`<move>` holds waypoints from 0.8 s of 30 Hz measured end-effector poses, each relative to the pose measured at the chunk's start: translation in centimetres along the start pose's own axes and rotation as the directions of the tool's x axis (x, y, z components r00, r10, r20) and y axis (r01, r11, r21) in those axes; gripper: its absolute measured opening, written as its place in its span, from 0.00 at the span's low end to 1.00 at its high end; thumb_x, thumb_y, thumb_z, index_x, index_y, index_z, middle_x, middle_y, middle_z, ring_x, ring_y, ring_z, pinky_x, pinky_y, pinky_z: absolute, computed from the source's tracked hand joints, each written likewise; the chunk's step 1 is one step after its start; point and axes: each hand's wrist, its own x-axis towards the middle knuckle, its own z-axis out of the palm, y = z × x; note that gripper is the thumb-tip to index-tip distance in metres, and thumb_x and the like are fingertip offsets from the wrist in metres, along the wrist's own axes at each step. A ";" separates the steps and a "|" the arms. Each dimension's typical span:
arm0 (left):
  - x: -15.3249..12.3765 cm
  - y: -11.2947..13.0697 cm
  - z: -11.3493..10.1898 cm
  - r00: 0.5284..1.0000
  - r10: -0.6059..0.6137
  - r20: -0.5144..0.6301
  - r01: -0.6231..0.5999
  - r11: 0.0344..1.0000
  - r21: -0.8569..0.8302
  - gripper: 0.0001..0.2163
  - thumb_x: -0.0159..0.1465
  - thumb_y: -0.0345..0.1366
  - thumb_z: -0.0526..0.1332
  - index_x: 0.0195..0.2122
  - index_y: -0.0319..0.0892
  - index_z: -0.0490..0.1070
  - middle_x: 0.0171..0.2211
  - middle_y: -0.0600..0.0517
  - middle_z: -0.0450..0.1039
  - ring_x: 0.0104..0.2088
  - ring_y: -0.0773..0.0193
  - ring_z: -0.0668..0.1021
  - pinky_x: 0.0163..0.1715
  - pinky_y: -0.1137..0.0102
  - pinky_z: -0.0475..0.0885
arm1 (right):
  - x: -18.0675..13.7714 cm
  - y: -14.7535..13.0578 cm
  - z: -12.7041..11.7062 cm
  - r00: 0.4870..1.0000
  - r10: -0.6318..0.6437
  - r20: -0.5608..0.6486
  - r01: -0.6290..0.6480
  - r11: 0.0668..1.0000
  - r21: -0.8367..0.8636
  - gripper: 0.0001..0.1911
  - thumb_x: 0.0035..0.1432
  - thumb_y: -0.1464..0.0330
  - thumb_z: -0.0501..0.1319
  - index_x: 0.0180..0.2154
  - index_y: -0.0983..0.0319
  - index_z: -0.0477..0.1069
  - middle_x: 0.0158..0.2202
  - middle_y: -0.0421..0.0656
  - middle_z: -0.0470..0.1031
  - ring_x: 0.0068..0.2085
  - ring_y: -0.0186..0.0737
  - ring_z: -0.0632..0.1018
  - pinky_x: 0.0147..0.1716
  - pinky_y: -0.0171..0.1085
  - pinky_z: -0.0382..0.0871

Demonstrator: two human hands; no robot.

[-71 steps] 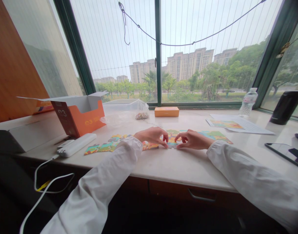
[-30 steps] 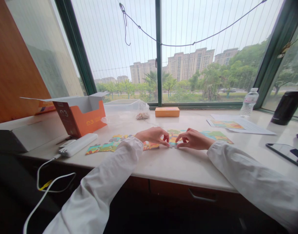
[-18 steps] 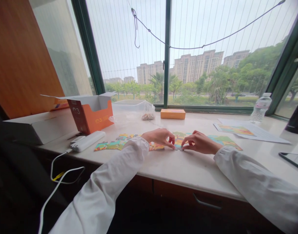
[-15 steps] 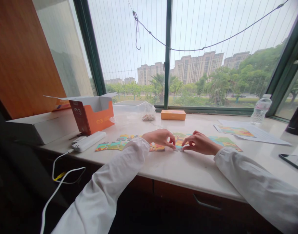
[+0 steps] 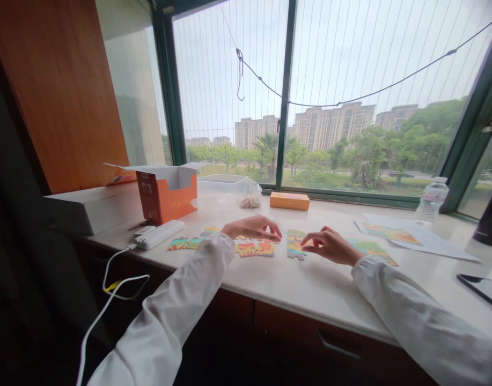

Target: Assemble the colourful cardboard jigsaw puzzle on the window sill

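Observation:
A colourful jigsaw lies on the pale stone sill. Its joined section is in the middle and stretches right under my right hand to a green part. A small joined cluster lies left of it, with loose pieces further left. My left hand hovers palm down over the cluster, fingers spread toward the gap. My right hand rests on the joined section with bent fingers, fingertips at its left edge. Neither hand lifts a piece. Both arms are in white sleeves.
An open orange carton, a grey flat box and a white power bank with its cable sit left. A small orange box, plastic bag, water bottle, printed sheet, phone and black cylinder are nearby.
My hands, pinched together on one spot of the jigsaw before, have drawn apart; the left has shifted left over the small cluster. The camera has turned left and tilted up.

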 end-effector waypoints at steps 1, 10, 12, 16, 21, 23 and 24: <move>-1.0 -0.4 -0.7 0.999 -0.026 -0.027 0.027 1.000 0.010 0.21 0.64 0.54 0.61 0.49 0.45 0.78 0.40 0.50 0.78 0.37 0.65 0.76 0.33 0.73 0.66 | 0.0 0.0 0.0 1.000 0.010 -0.017 -0.010 1.000 -0.005 0.25 0.63 0.44 0.56 0.40 0.54 0.81 0.23 0.39 0.76 0.26 0.36 0.75 0.43 0.41 0.62; -12.0 -7.8 -5.8 0.860 -0.471 -0.197 0.500 0.854 0.142 0.26 0.58 0.55 0.65 0.52 0.44 0.76 0.47 0.48 0.78 0.42 0.60 0.77 0.40 0.73 0.66 | 0.8 -1.3 1.2 0.998 0.026 -0.065 -0.026 1.000 -0.002 0.26 0.64 0.45 0.53 0.40 0.55 0.80 0.24 0.40 0.77 0.27 0.38 0.75 0.44 0.42 0.63; -14.1 -8.9 -6.1 0.849 -0.500 -0.169 0.523 0.842 0.133 0.28 0.57 0.56 0.66 0.53 0.44 0.75 0.48 0.48 0.78 0.43 0.60 0.77 0.41 0.74 0.66 | 2.0 -2.4 1.9 0.999 -0.002 -0.052 0.003 1.000 0.012 0.25 0.65 0.46 0.54 0.42 0.56 0.80 0.23 0.39 0.76 0.26 0.37 0.75 0.44 0.42 0.63; -16.6 -10.2 -6.2 0.813 -0.550 -0.189 0.581 0.788 0.206 0.26 0.54 0.53 0.67 0.50 0.42 0.76 0.48 0.47 0.78 0.43 0.59 0.77 0.40 0.74 0.66 | 6.3 -6.4 3.5 0.998 -0.069 0.010 0.069 0.997 0.028 0.21 0.64 0.50 0.57 0.45 0.57 0.78 0.26 0.39 0.78 0.28 0.37 0.77 0.41 0.39 0.63; -16.9 -11.9 -6.5 0.750 -0.632 -0.196 0.658 0.680 0.323 0.27 0.50 0.48 0.68 0.51 0.44 0.75 0.50 0.48 0.77 0.45 0.57 0.77 0.42 0.72 0.68 | 13.2 -12.1 6.4 0.991 -0.031 0.126 0.029 0.999 0.017 0.18 0.59 0.53 0.63 0.45 0.57 0.76 0.33 0.39 0.81 0.35 0.39 0.79 0.41 0.38 0.63; -16.4 -12.7 -6.9 0.738 -0.659 -0.146 0.663 0.667 0.340 0.30 0.48 0.49 0.69 0.52 0.45 0.74 0.51 0.48 0.76 0.46 0.56 0.77 0.42 0.71 0.69 | 15.9 -13.6 7.8 0.986 -0.015 0.165 0.013 1.000 0.013 0.20 0.56 0.52 0.65 0.46 0.55 0.75 0.36 0.39 0.81 0.39 0.41 0.79 0.43 0.39 0.64; -16.1 -13.0 -7.2 0.735 -0.669 -0.113 0.661 0.668 0.341 0.31 0.47 0.50 0.69 0.53 0.46 0.74 0.52 0.49 0.76 0.47 0.55 0.77 0.43 0.70 0.70 | 17.1 -14.1 8.5 0.984 -0.017 0.178 0.014 1.000 0.018 0.21 0.55 0.52 0.66 0.47 0.54 0.74 0.38 0.38 0.81 0.42 0.41 0.79 0.45 0.39 0.64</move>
